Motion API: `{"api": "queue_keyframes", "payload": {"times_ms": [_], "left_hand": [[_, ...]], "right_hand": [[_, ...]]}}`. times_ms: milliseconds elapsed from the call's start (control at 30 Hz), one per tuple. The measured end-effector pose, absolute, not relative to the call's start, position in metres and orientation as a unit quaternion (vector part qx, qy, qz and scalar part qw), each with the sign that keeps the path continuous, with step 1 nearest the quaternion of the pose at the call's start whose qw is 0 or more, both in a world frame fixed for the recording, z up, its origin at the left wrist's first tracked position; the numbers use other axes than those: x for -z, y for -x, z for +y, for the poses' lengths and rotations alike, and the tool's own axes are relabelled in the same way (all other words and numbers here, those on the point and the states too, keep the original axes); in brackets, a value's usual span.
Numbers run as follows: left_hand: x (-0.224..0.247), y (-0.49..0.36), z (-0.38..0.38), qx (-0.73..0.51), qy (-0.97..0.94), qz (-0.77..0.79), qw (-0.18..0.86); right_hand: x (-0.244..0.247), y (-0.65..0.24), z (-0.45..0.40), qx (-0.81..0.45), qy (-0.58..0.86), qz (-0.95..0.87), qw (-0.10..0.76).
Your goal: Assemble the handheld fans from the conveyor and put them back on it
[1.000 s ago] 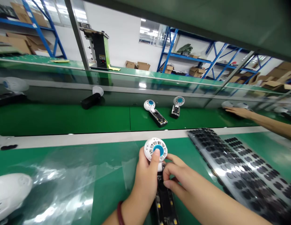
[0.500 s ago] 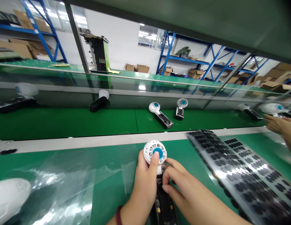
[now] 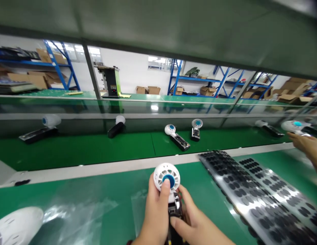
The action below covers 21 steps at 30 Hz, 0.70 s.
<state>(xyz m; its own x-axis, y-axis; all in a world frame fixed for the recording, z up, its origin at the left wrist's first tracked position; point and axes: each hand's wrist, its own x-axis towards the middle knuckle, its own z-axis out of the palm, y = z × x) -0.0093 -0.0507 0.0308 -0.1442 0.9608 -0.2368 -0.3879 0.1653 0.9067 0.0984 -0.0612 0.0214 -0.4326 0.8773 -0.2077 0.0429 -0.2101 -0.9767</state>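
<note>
My left hand (image 3: 156, 207) grips a handheld device with a round white slotted head (image 3: 167, 177) and a blue centre. My left thumb presses on the blue centre, and the fingers wrap behind the head. Below the head is the device's black handle (image 3: 175, 207), its inner parts partly exposed. My right hand (image 3: 192, 221) closes around this handle from the right, thumb on the front; its other fingertips are partly hidden behind it. The lower end of the handle runs out of view between my wrists.
Clear sheets with black round stickers (image 3: 240, 190) lie to the right. A white shell (image 3: 19, 224) sits at lower left. Beyond a pale rail (image 3: 97, 167), several similar devices (image 3: 180, 141) lie on a green belt (image 3: 132, 146). Another person's hand (image 3: 305, 143) holds one at far right. A shelf (image 3: 173, 30) hangs overhead.
My view has tilted up. My right hand has gone from bent fingers at the handle's side to a wrap around it, thumb on the front. The left hand keeps its hold.
</note>
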Motion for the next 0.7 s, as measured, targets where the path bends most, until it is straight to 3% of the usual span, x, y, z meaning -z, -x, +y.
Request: {"api": "queue_keyframes", "payload": {"times_ms": [100, 200, 300, 400, 533, 700], "left_hand": [[-0.038, 0.004, -0.049, -0.573, -0.270, 0.498, 0.592], [-0.044, 0.004, -0.030, -0.578, -0.283, 0.518, 0.564], [-0.054, 0.018, 0.008, -0.588, -0.324, 0.514, 0.534], [-0.065, 0.042, 0.050, -0.599, -0.356, 0.505, 0.508], [-0.061, 0.067, 0.092, -0.604, -0.411, 0.490, 0.475], [-0.038, 0.085, 0.140, -0.612, -0.439, 0.524, 0.397]], "right_hand": [[-0.017, -0.100, -0.060, -0.647, 0.395, -0.550, 0.351], [-0.029, -0.107, -0.039, -0.612, 0.410, -0.604, 0.306], [-0.054, -0.127, 0.013, -0.461, 0.536, -0.667, 0.234], [-0.070, -0.161, 0.086, -0.308, 0.635, -0.663, 0.251], [-0.054, -0.202, 0.172, -0.187, 0.735, -0.613, 0.223], [-0.023, -0.227, 0.215, -0.104, 0.789, -0.577, 0.184]]}}
